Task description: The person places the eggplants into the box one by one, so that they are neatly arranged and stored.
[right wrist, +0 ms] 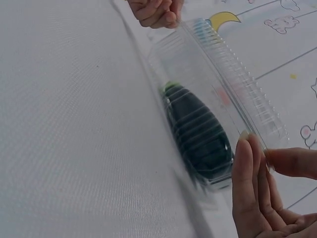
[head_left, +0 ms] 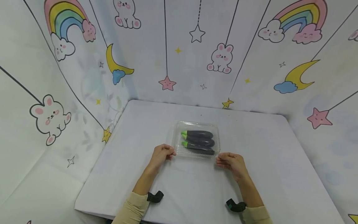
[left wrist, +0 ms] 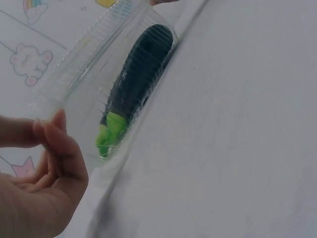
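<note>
A clear plastic clamshell box [head_left: 199,125] lies on the white table, with three dark eggplants [head_left: 200,142] side by side inside, their green stem ends toward the left. My left hand [head_left: 161,156] pinches the box's near left corner between thumb and fingers. At the near right corner, my right hand [head_left: 233,164] pinches the rim in the same way. Through the clear wall, the left wrist view shows one eggplant [left wrist: 141,69] close up. Whether the lid is fully fastened I cannot tell.
White cloth covers the table [head_left: 145,124]. Behind and beside it hang fabric walls [head_left: 145,56] printed with rainbows, bunnies, moons and stars. A black strap piece [head_left: 155,196] sits at the left wrist and another [head_left: 236,205] at the right.
</note>
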